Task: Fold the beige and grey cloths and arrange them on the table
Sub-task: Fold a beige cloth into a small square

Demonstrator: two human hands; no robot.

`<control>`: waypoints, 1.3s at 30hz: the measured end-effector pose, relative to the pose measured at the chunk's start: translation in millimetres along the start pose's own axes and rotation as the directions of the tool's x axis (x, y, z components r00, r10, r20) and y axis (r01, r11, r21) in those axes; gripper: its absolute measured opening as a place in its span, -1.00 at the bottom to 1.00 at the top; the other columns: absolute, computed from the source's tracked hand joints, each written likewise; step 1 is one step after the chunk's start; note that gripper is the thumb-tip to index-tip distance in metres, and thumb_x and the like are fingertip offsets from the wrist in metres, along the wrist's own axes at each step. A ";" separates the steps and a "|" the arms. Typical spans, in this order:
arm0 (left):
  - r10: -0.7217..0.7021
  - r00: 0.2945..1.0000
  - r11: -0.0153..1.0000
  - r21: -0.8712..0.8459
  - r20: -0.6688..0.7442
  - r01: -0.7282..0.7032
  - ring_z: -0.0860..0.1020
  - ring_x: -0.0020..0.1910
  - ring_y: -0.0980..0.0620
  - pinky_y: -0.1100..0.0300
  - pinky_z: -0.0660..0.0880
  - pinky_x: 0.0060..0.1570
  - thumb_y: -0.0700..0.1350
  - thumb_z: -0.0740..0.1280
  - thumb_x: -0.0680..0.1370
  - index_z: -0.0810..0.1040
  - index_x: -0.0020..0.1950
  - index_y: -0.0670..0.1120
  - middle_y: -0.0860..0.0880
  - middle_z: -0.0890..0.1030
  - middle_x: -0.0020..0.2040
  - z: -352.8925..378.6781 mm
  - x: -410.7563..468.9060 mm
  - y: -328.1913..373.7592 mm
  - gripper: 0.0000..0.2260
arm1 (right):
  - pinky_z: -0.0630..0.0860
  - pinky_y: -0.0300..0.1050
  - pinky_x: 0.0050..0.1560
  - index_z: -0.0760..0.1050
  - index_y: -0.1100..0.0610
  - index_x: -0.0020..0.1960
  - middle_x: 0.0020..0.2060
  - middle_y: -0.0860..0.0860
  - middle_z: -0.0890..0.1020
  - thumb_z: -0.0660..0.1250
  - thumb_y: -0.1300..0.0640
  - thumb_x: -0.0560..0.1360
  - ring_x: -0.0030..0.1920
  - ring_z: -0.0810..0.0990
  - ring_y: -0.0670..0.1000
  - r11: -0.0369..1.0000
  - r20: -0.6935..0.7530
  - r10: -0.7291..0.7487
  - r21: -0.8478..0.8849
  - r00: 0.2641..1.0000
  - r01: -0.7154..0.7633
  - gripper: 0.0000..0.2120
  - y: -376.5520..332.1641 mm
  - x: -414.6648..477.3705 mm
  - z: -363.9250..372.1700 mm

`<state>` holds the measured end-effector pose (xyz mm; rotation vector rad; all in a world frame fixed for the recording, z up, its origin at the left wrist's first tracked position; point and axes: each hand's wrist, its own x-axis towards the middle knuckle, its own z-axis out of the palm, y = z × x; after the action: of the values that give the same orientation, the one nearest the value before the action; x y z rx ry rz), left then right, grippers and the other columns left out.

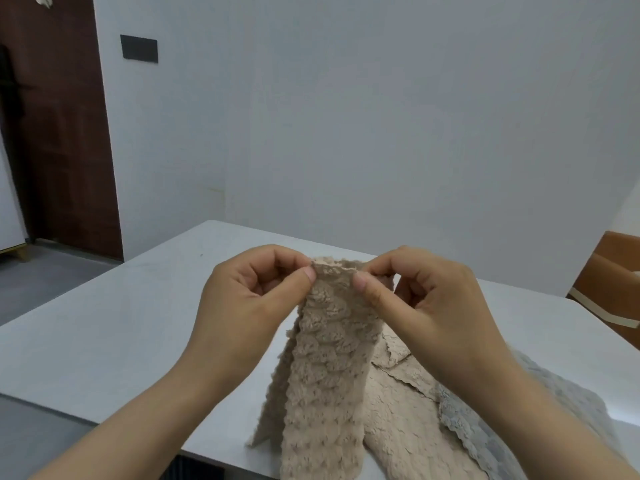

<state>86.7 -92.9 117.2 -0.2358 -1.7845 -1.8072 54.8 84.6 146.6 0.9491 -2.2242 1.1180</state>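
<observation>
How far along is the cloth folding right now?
Nothing looks finished. In hand: the left hand and right hand pinch the top edge of the beige cloth, lifted off the table. Left: the grey cloth lies unfolded, then arranging both.

Both hands up, pinching at chest-front, close together.
Left hand point(249, 299): thumb and forefinger pressed together on the beige cloth point(329, 358) top edge, other fingers curled in. Right hand point(426, 306): same pinch just beside it, thumbs facing each other. Bare forearms angle in from the lower corners.
</observation>
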 end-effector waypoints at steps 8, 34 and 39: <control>-0.023 0.994 1.000 0.015 -0.111 0.025 0.52 -0.31 0.05 -0.10 0.56 0.00 -0.07 0.37 0.38 0.64 -0.24 -0.06 -0.03 0.59 -0.33 -15.0 10.9 -1.1 -0.91 | 0.30 -0.44 -0.40 0.59 0.03 -0.27 -0.44 -0.13 0.52 0.43 0.06 0.44 -0.43 0.46 -0.10 0.994 -0.004 -0.012 -0.106 1.000 0.012 -0.87 7.7 1.7 -11.0; 0.073 0.983 0.996 0.073 -0.171 -0.061 0.50 -0.31 0.09 0.19 0.49 -0.19 -0.17 0.39 0.51 0.62 -0.19 -0.05 0.03 0.58 -0.33 -8.3 16.3 1.5 -0.92 | 0.54 -0.28 -0.21 0.51 -0.18 0.10 -0.17 -0.13 0.57 0.53 0.11 0.34 -0.23 0.59 -0.04 0.990 -0.030 0.133 -0.052 0.991 -0.134 -0.60 6.0 2.7 -31.9; 0.140 0.989 0.985 0.112 -0.048 -0.134 0.54 -0.30 0.14 0.31 0.50 -0.23 -0.12 0.41 0.47 0.64 -0.19 -0.04 0.02 0.63 -0.29 -0.9 13.9 13.2 -0.96 | 0.45 -0.39 0.05 0.54 -0.16 0.13 -0.05 -0.28 0.60 0.41 -0.18 0.33 0.05 0.51 -0.30 0.979 0.086 0.109 -0.184 0.990 -0.092 -0.62 -1.7 1.1 -31.6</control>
<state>82.4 -96.7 135.5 -0.2566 -1.7761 -1.6013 58.6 109.5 165.8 0.8382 -2.4277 0.9115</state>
